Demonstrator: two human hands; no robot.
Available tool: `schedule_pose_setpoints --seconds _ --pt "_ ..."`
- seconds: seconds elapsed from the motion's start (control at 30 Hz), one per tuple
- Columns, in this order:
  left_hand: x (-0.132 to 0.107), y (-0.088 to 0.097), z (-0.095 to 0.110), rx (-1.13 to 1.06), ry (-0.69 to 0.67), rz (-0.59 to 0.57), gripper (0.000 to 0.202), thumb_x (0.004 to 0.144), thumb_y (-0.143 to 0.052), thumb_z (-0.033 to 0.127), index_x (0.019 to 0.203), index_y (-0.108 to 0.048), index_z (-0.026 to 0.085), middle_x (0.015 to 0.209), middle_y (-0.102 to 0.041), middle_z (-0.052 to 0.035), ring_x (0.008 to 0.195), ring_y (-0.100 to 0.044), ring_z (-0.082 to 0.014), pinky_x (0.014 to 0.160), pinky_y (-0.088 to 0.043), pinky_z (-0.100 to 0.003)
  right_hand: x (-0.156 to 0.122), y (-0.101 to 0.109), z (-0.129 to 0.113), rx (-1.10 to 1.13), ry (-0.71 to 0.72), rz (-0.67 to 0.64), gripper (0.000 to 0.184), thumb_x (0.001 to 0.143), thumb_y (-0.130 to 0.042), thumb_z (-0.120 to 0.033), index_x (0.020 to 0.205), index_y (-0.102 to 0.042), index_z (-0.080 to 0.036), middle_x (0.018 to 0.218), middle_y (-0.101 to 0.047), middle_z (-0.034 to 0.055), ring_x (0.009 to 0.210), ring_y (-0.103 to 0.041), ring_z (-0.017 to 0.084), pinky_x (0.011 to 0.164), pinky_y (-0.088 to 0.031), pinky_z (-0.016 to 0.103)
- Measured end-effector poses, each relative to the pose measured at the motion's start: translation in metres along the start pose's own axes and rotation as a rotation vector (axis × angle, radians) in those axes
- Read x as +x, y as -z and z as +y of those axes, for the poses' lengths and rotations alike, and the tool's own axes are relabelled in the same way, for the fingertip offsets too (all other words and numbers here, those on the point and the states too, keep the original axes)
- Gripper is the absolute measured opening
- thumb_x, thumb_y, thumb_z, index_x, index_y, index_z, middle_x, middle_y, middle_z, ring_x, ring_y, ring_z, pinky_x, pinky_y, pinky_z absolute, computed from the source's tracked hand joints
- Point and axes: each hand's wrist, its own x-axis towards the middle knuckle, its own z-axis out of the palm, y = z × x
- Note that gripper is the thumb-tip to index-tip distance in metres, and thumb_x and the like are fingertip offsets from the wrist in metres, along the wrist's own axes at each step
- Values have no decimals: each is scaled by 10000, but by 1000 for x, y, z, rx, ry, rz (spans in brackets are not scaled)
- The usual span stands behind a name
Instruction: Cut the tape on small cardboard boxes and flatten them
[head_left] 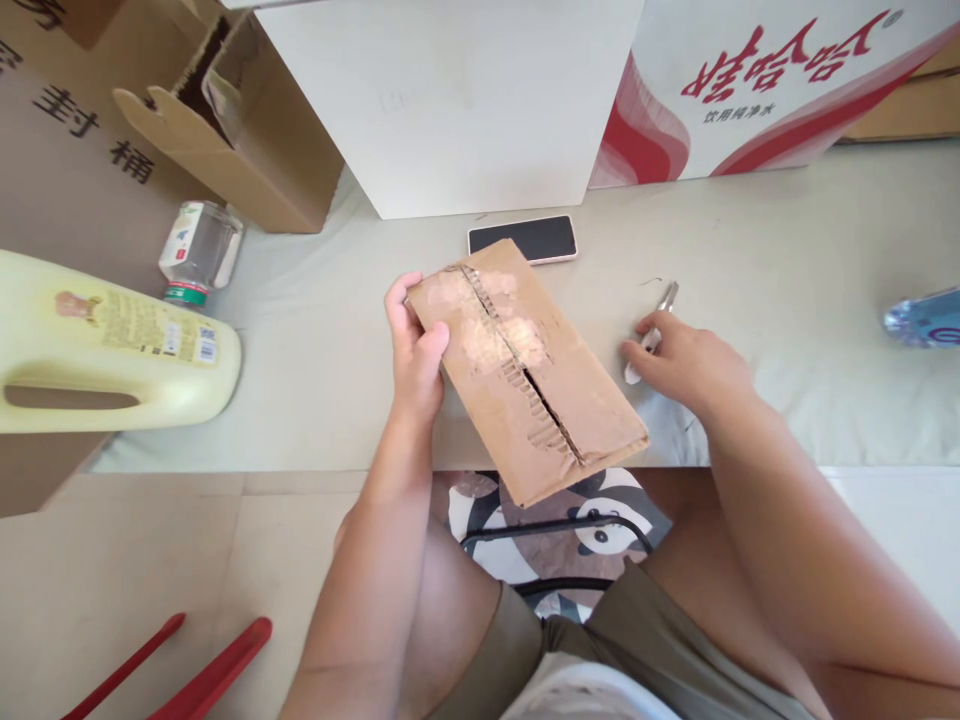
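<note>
My left hand [417, 360] grips a flat brown cardboard box [581, 385] at its upper left end, thumb on top. The box is tilted above the table's front edge and my lap. A torn, scuffed seam runs along its upper face, split into a dark gap towards the near end. To the right, my right hand [694, 365] has its thumb and fingers closed around a white utility knife [652, 341], low over or on the table cloth. The knife is apart from the box. Behind the box lies a phone [529, 238] with a dark screen, its near left part hidden.
A large white box [465, 110] and a red-and-white printed carton [735, 120] stand at the back. On the left are an open cardboard box [289, 150], a clear bottle [199, 250] and a yellow jug [202, 375]. A blue-labelled bottle [926, 320] lies at right.
</note>
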Motion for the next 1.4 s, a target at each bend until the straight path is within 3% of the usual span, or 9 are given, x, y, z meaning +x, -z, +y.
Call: schedule_pose_setpoints --seconds 0.2,0.43,0.53,0.7,0.8,0.97,1.07,1.27,1.4 --pt "-3 -3 2 -18 -1 1 770 721 -690 798 1281 -401 354 1181 -556 -62 1068 -620 -269 909 -533 -408 -3 3 -7 194 53 43 185 781 -586 -345 931 -648 -255 768 -721 57 696 -618 258 624 -405 365" --pt "-15 -20 -1 -41 20 -33 790 741 -640 841 1331 -400 374 1228 -570 -72 1095 -635 -275 939 -551 -422 -38 32 -29 1280 316 308 335 758 -579 -245 1082 -584 -332 638 -639 -43 535 -542 191 551 -405 347" --pt "-17 -24 -2 -18 22 -48 819 745 -605 867 1364 -390 376 1266 -570 -79 1146 -626 -288 977 -539 -436 -59 52 -35 1480 433 275 386 759 -617 -248 1118 -573 -382 694 -663 -24 526 -556 204 493 -407 369" --pt "-18 -25 1 -26 39 -38 816 750 -607 859 1373 -403 373 1237 -583 -73 1112 -643 -287 950 -563 -435 -84 58 -40 1498 577 110 242 811 -781 -269 889 -559 -326 583 -613 -54 369 -437 152 418 -344 347" --pt "-18 -26 2 -28 15 -27 786 762 -621 833 1351 -424 352 1227 -591 -77 1097 -645 -286 937 -568 -439 -90 47 -46 1442 681 36 217 937 -719 -388 824 -570 -277 532 -563 -55 412 -486 145 424 -323 314" --pt "-18 -28 4 -34 38 -22 796 745 -609 854 1339 -410 362 1221 -600 -66 1085 -654 -279 945 -566 -432 -100 40 -57 1319 652 30 239 993 -603 -533 1085 -657 -319 754 -685 -18 570 -579 175 511 -420 341" --pt "-18 -28 6 -13 44 -29 827 738 -588 879 1348 -405 352 1235 -592 -75 1098 -646 -288 954 -556 -437 -106 42 -58 1173 604 114 247 958 -644 -554 1065 -661 -332 864 -702 5 644 -592 191 553 -457 357" --pt "-18 -26 -1 -68 -2 -47 720 789 -624 785 1333 -416 362 1220 -595 -57 1093 -636 -270 958 -545 -428 -114 43 -56 1216 637 -8 180 984 -654 -405 1112 -542 -347 819 -727 -23 577 -612 159 460 -438 291" --pt "-15 -24 -17 -110 -104 -60 660 807 -645 741 1324 -436 387 1216 -607 -27 1031 -633 -230 902 -549 -389 -113 39 -58 1080 569 -55 235 1018 -553 -530 1096 -532 -308 762 -722 -22 518 -595 151 429 -398 280"
